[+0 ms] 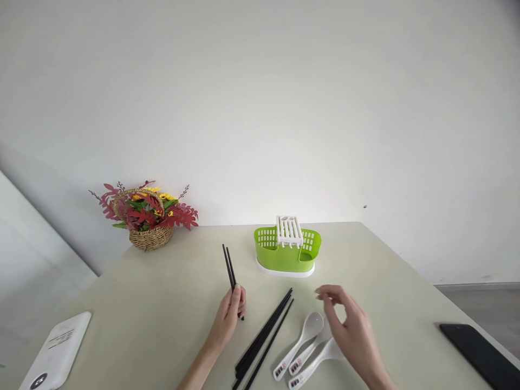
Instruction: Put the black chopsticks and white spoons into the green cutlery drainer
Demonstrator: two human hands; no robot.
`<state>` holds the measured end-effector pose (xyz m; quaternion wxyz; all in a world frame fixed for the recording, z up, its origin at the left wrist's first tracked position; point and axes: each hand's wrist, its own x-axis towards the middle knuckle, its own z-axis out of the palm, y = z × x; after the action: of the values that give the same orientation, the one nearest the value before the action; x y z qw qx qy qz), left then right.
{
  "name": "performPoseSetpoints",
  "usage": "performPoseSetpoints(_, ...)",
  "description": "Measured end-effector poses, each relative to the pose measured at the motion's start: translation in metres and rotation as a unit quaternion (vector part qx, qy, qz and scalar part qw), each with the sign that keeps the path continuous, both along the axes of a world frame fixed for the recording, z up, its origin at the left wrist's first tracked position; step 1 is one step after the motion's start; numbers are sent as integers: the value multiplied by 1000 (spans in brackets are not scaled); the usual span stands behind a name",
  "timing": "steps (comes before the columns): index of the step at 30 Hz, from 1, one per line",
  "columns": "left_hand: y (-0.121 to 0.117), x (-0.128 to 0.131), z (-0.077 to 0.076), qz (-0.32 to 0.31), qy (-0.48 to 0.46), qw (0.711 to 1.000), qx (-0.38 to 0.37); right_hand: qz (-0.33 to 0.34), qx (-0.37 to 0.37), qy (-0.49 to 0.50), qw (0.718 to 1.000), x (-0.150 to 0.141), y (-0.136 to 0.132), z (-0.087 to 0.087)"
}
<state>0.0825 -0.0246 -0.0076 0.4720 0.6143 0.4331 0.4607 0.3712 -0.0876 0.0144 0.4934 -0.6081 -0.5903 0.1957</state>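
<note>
My left hand (231,311) is closed around two black chopsticks (228,265), which point up and tilt to the left. Nothing shows in my right hand (349,322); its fingers are loosely curved, with a gap between thumb and palm. Under and beside it are three white spoons (298,344) with printed handle ends, partly overlapping. Between my hands lies a bundle of several black chopsticks (264,338), one slightly apart from the others. Farther back stands a green cutlery basket (286,259) on a white base, topped by a white slotted rack (289,231).
A wicker basket (151,238) of red leaves and yellow flowers stands at the table's back left. At the front left lies a white device (57,349), and a black phone (479,352) lies near the right edge. A pale wall (260,119) rises behind the table.
</note>
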Motion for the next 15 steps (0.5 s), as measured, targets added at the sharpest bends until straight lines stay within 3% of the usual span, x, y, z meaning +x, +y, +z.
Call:
performPoseSetpoints(3,-3,8,3,-61,-6,998,-5,133,10,15,991,-36,0,36)
performPoseSetpoints(6,-6,11,4,-84,16,996,12,216,39,18,976,-68,7,57)
performPoseSetpoints(11,-10,7,0,-59,98,991,66,273,46,3,961,-95,29,78)
performPoseSetpoints(15,-12,7,-1,-82,135,985,68,303,69,-46,949,-106,40,96)
